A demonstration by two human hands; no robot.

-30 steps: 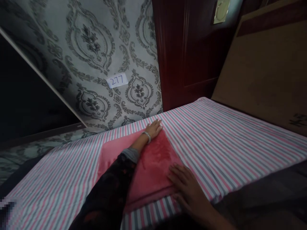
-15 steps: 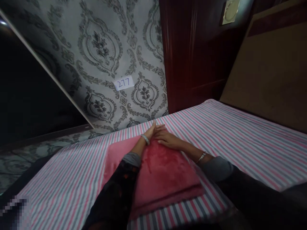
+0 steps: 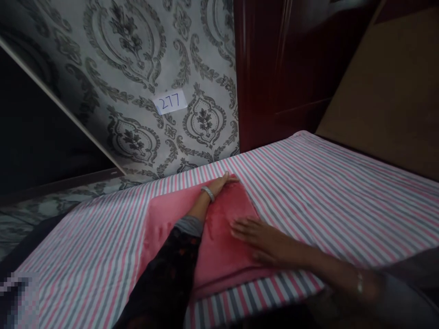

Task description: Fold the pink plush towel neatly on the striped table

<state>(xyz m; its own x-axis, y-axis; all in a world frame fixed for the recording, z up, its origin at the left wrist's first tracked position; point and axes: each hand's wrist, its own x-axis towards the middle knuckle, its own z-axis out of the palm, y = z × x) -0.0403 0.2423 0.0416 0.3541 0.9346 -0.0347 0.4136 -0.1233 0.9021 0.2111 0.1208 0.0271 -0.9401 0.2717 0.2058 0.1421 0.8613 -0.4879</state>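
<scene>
A folded pink plush cloth (image 3: pixel 226 246) lies flat on a striped sheet (image 3: pixel 308 192) of pink, grey and white. On its far edge rests my left hand (image 3: pixel 221 183), a bracelet at the wrist, fingers stretched out to the right. My right hand (image 3: pixel 260 240) is spread over the cloth's right side, palm down and slightly blurred, with nothing between its fingers. Dark marks show in the pile between the two hands.
Patterned wallpaper (image 3: pixel 137 59) with a paper label (image 3: pixel 170 101) reading 277 stands behind the sheet. A dark screen (image 3: pixel 44 123) is at the left. To the right are a dark red door panel (image 3: pixel 291 68) and a brown board (image 3: pixel 394 91).
My right hand has moved back towards me and to the right, away from my left hand, uncovering the cloth's far right corner. My left hand stays at the far edge. The view has shifted slightly.
</scene>
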